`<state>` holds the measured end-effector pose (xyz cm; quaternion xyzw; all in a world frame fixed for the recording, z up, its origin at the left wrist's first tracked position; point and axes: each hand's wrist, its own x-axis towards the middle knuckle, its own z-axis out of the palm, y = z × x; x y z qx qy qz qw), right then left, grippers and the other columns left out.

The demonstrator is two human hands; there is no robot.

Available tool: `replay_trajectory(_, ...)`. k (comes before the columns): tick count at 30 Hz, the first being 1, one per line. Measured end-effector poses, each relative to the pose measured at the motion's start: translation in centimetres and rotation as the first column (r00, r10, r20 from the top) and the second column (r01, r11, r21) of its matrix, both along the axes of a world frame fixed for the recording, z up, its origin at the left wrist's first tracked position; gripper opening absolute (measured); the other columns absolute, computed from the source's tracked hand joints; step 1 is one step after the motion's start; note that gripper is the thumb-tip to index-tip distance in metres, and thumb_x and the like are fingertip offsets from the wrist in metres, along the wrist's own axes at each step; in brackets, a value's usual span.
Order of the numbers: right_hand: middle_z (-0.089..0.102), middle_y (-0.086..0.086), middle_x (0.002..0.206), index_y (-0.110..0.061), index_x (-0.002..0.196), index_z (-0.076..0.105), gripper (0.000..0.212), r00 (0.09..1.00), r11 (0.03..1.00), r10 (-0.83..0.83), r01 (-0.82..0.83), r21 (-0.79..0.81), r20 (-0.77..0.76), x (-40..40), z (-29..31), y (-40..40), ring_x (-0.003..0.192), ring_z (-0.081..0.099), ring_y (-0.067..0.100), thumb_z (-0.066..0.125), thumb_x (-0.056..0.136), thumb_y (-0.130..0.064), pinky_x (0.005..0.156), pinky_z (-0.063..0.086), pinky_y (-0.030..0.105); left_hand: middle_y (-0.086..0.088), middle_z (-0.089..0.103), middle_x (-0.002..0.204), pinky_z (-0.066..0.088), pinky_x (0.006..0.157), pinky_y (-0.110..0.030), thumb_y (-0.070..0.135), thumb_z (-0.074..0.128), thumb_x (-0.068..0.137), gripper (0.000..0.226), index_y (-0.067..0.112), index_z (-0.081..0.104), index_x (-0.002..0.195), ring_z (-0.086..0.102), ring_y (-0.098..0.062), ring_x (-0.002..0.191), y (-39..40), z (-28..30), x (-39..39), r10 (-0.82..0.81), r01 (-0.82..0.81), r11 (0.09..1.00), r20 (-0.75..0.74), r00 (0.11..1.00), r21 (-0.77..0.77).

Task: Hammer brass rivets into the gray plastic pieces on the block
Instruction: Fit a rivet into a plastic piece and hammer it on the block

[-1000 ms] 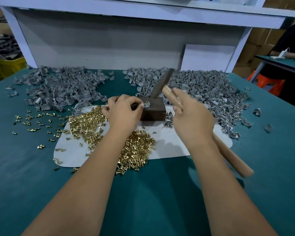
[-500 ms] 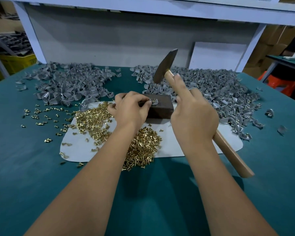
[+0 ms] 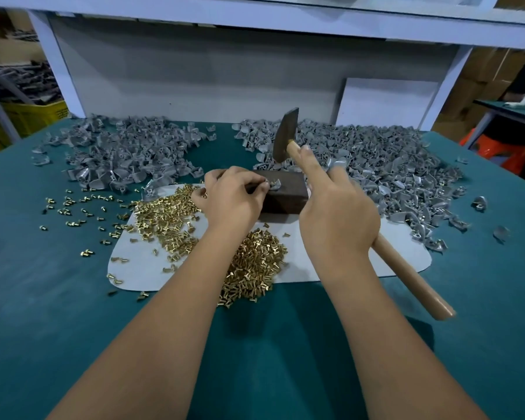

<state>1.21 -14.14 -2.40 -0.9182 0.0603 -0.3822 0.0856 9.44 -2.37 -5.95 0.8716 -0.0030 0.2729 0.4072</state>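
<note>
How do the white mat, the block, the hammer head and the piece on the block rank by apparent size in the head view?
1. White mat
2. Block
3. Hammer head, raised off the table, so its rank against the block is unsure
4. Piece

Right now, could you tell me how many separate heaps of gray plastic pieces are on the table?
2: one heap at the back left, one larger heap at the back right behind the hammer. Loose strays lie around both.

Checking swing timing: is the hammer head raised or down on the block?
Raised: the hammer head hangs clear above the block.
</note>
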Motion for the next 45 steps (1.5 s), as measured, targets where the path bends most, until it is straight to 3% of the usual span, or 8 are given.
replay_trajectory(3,0.060,0.003,0.093,-0.044,0.143,0.035,0.071,0.994,0.999,0.005,-0.010,-0.041,-0.112,0.16,-0.27,-0.25,0.066,0.035,0.019,0.061,0.086,-0.010,0.054,0.025,0.030,0.021,0.065,0.106,0.019,0.099,-0.047,0.043,0.070,0.086,0.005,0.041,0.074,0.086,0.036,-0.018,0.123,0.03,0.09,-0.11,0.024,-0.023,0.999,-0.041,0.999,0.025)
replay_trajectory(11,0.060,0.003,0.089,-0.044,0.140,0.040,0.070,0.995,1.000,0.021,-0.020,0.009,-0.096,0.02,-0.41,-0.31,0.063,0.035,0.020,0.064,0.084,-0.010,0.047,0.013,0.024,0.022,0.064,0.108,0.020,0.101,-0.050,0.044,0.069,0.087,0.005,0.041,0.073,0.085,0.035,-0.018,0.123,0.01,0.03,-0.11,0.020,-0.018,0.999,-0.064,0.998,0.035)
replay_trajectory(14,0.057,0.004,0.083,-0.039,0.139,0.045,0.070,0.999,1.000,0.018,-0.017,0.019,-0.050,-0.04,-0.34,-0.12,0.060,0.036,0.020,0.067,0.081,-0.007,0.049,0.020,0.025,0.020,0.066,0.107,0.019,0.103,-0.051,0.042,0.070,0.087,0.006,0.038,0.074,0.086,0.035,-0.019,0.124,-0.03,0.10,-0.05,0.024,-0.023,1.000,-0.051,0.998,0.016)
replay_trajectory(17,0.059,0.003,0.095,-0.041,0.143,0.036,0.068,0.989,0.999,0.031,-0.032,-0.004,-0.142,0.09,-0.50,-0.21,0.068,0.046,0.023,0.061,0.087,-0.012,0.056,0.028,0.030,0.021,0.065,0.107,0.018,0.103,-0.052,0.043,0.069,0.087,0.006,0.040,0.074,0.088,0.034,-0.019,0.125,0.05,0.11,-0.15,0.015,-0.014,1.000,-0.057,0.998,0.019)
replay_trajectory(36,0.058,0.007,0.097,-0.040,0.147,0.028,0.073,0.984,0.999,-0.008,0.002,-0.038,-0.176,-0.27,-0.61,0.28,0.069,0.047,0.024,0.058,0.087,-0.010,0.055,0.029,0.032,0.021,0.065,0.108,0.018,0.100,-0.047,0.043,0.069,0.087,0.005,0.040,0.074,0.086,0.034,-0.020,0.125,-0.05,-0.01,-0.24,0.017,-0.015,1.000,-0.056,0.998,0.024)
replay_trajectory(39,0.056,0.009,0.090,-0.036,0.145,0.036,0.074,0.994,0.999,-0.032,0.031,-0.009,-0.102,-0.39,-0.36,0.24,0.064,0.040,0.023,0.062,0.082,-0.006,0.052,0.028,0.031,0.021,0.066,0.102,0.017,0.099,-0.047,0.040,0.070,0.087,0.005,0.038,0.074,0.084,0.035,-0.021,0.125,-0.16,-0.04,-0.18,0.015,-0.014,1.000,-0.026,1.000,0.005)
replay_trajectory(42,0.058,0.006,0.098,-0.042,0.146,0.026,0.071,0.977,0.999,-0.017,0.006,-0.051,-0.213,-0.20,-0.66,0.01,0.071,0.054,0.026,0.055,0.089,-0.012,0.054,0.030,0.031,0.022,0.064,0.106,0.019,0.101,-0.049,0.043,0.069,0.087,0.005,0.041,0.072,0.085,0.035,-0.020,0.124,-0.05,0.02,-0.26,0.011,-0.010,1.000,-0.058,0.998,0.018)
replay_trajectory(45,0.057,0.007,0.098,-0.042,0.145,0.024,0.070,0.980,1.000,-0.024,0.023,-0.007,-0.199,-0.02,-0.48,-0.31,0.066,0.046,0.025,0.055,0.090,-0.013,0.052,0.028,0.031,0.023,0.063,0.109,0.020,0.102,-0.050,0.045,0.065,0.089,0.007,0.043,0.071,0.085,0.035,-0.019,0.124,0.05,0.17,-0.37,-0.005,0.009,0.999,-0.093,0.996,0.043)
